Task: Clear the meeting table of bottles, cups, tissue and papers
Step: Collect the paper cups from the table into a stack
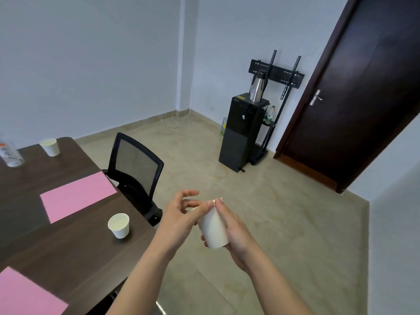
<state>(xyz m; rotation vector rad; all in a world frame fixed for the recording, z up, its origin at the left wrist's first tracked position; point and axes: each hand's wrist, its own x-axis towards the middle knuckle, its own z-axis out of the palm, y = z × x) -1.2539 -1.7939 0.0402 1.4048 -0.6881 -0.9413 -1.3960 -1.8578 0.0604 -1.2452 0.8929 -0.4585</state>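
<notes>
I hold a white paper cup (213,228) over the floor, right of the dark wooden meeting table (75,248). My right hand (234,233) wraps its side and bottom. My left hand (181,214) touches the cup's rim with thumb and fingertips. On the table stand a white paper cup (118,225) near the right edge and another paper cup (50,146) at the far end. Two pink papers lie there, one in the middle (77,196) and one at the near left (25,294). A clear plastic bottle (10,153) stands at the far left.
A black mesh office chair (134,171) is pushed against the table's right side. A black water dispenser (243,133) with a steel kettle (258,88) on top stands by the wall, beside a black TV stand (279,87). A dark door (363,92) is at the right.
</notes>
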